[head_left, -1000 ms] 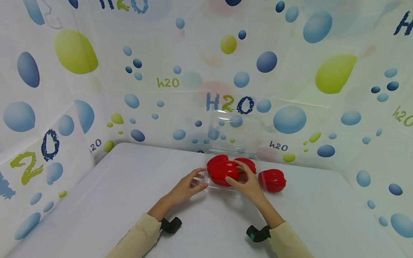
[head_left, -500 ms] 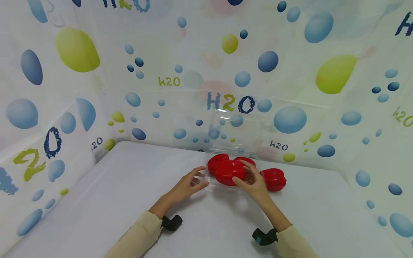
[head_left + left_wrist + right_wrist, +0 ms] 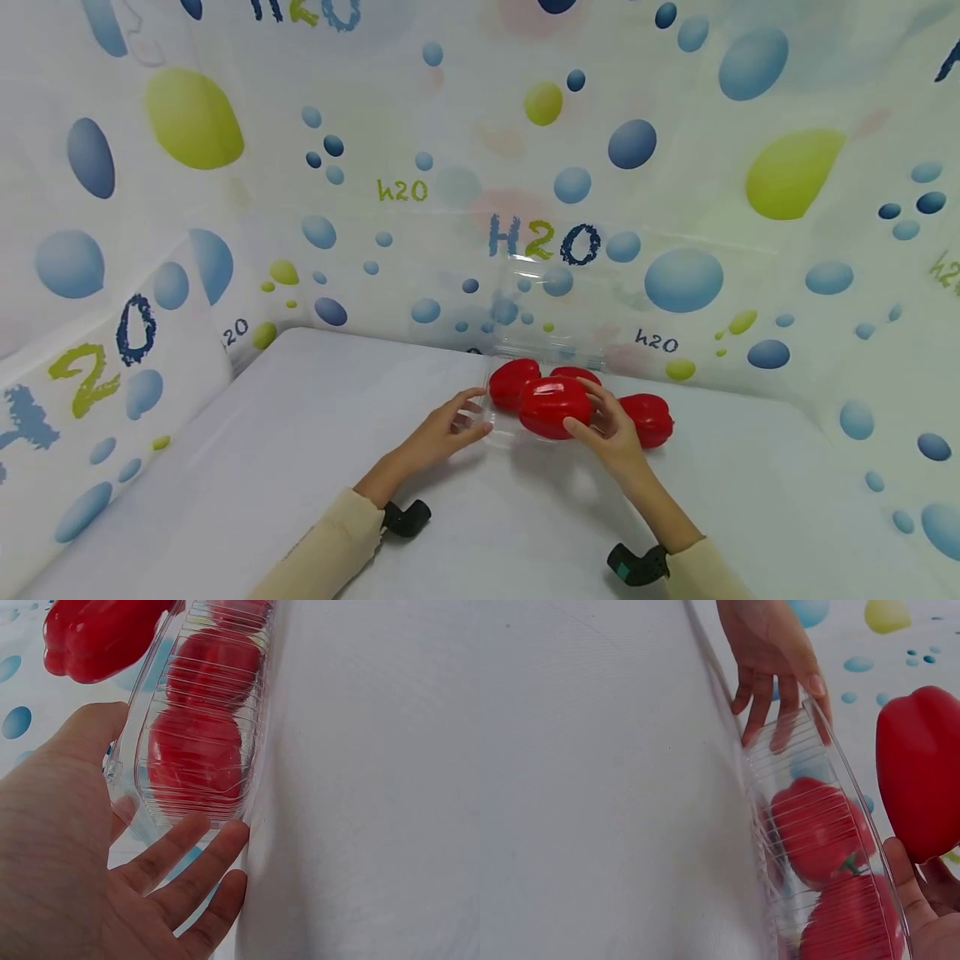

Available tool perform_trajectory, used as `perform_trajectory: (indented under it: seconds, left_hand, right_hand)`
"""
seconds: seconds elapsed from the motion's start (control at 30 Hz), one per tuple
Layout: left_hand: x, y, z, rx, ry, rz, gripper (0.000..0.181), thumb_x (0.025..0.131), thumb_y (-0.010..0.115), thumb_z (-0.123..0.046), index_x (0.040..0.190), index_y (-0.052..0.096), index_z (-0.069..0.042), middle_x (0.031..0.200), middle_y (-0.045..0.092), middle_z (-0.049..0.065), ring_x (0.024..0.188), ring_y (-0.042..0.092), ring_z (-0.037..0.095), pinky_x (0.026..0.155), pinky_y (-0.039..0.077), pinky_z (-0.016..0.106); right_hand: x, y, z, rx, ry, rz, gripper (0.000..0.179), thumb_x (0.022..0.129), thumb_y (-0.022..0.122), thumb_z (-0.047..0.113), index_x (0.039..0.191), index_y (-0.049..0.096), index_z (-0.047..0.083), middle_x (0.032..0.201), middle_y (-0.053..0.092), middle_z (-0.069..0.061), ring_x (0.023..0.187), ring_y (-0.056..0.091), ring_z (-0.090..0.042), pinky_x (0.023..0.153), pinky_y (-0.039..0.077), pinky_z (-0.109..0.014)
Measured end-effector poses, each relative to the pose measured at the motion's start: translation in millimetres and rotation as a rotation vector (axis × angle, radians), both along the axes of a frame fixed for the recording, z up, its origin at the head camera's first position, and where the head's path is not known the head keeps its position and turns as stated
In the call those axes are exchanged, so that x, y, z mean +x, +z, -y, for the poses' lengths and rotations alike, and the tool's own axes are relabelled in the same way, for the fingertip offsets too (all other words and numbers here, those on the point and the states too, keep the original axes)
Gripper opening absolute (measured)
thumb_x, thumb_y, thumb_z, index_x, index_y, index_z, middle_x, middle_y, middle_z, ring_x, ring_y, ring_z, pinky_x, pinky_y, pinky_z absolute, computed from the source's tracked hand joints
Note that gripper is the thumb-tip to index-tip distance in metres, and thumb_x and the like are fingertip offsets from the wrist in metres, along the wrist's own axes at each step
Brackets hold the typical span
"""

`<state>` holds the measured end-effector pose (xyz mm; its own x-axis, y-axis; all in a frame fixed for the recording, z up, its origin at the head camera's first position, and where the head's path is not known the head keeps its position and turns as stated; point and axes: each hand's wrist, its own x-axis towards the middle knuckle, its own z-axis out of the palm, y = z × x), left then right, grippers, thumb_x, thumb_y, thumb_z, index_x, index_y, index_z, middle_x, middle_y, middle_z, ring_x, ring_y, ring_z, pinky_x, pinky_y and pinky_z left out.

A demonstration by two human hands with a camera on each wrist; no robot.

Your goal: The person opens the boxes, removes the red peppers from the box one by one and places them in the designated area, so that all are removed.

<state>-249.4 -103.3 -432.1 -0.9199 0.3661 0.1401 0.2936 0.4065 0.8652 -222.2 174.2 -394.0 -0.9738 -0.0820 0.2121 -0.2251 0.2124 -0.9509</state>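
Holding a red bell pepper [image 3: 555, 407] up in the right hand [image 3: 618, 429], raised above the rim of a clear plastic box [image 3: 501, 427] on the counter [image 3: 337, 400]. Hard to tell whether straight over the box or slightly to its near side. Pinched at the right end, thumb near, other fingers far. Likely to handle as light, firm-walled and slick — best taken round the broad middle with a modest squeeze. Probably similar for the left pepper [image 3: 513, 383] and right pepper [image 3: 576, 372] in the box, and the outer pepper [image 3: 651, 421] to its right. Box probably thin, bendy and prone to skid, so better steadied by its end wall. Reaching in with both forearms from the near side. Curving the left hand [image 3: 442, 433] loosely about the box's left end, thumb and fingers apart — can't tell how firmly touching.
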Motion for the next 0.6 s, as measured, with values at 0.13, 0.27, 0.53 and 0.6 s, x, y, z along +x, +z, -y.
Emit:
perform_trajectory:
  seconds: [0.13, 0.27, 0.53, 0.6]
  left_hand:
    - [0.2, -0.1, -3.3, 0.004, 0.010, 0.008, 0.062, 0.093, 0.065, -0.033, 0.147, 0.038, -0.020, 0.131, 0.055, 0.009, 0.114, 0.058, 0.026, 0.097, 0.050, 0.044]
    - [-0.3, -0.3, -4.7, -0.002, 0.009, 0.011, 0.062, 0.093, 0.066, -0.033, 0.147, 0.038, -0.020, 0.131, 0.056, 0.009, 0.114, 0.058, 0.026, 0.097, 0.050, 0.043]
    - [-0.9, 0.6, -4.0, 0.000, 0.000, 0.002, 0.061, 0.094, 0.065, -0.032, 0.147, 0.038, -0.019, 0.131, 0.056, 0.010, 0.114, 0.058, 0.027, 0.097, 0.050, 0.044]
    - [-0.3, 0.4, -2.2, 0.003, -0.004, -0.004, 0.062, 0.093, 0.065, -0.033, 0.147, 0.038, -0.017, 0.130, 0.056, 0.011, 0.113, 0.058, 0.028, 0.097, 0.050, 0.045]
  right_hand:
    - [4.0, 0.3, -6, -0.017, 0.017, -0.002, 0.071, 0.083, 0.077, 0.014, 0.144, 0.042, 0.017, 0.141, 0.048, -0.009, 0.119, 0.053, -0.024, 0.086, 0.055, -0.027]
    - [7.1, -0.1, -11, -0.005, 0.018, -0.005, 0.071, 0.083, 0.077, 0.014, 0.145, 0.042, 0.016, 0.142, 0.048, -0.009, 0.117, 0.054, -0.017, 0.086, 0.054, -0.026]
    - [14.6, 1.7, -20, 0.007, 0.019, 0.000, 0.072, 0.083, 0.075, 0.012, 0.146, 0.040, 0.014, 0.141, 0.047, -0.012, 0.116, 0.053, -0.014, 0.084, 0.055, -0.025]
    - [16.2, 1.2, -22, 0.017, 0.019, -0.006, 0.072, 0.083, 0.076, 0.012, 0.146, 0.040, 0.013, 0.141, 0.047, -0.014, 0.115, 0.054, -0.012, 0.084, 0.055, -0.025]
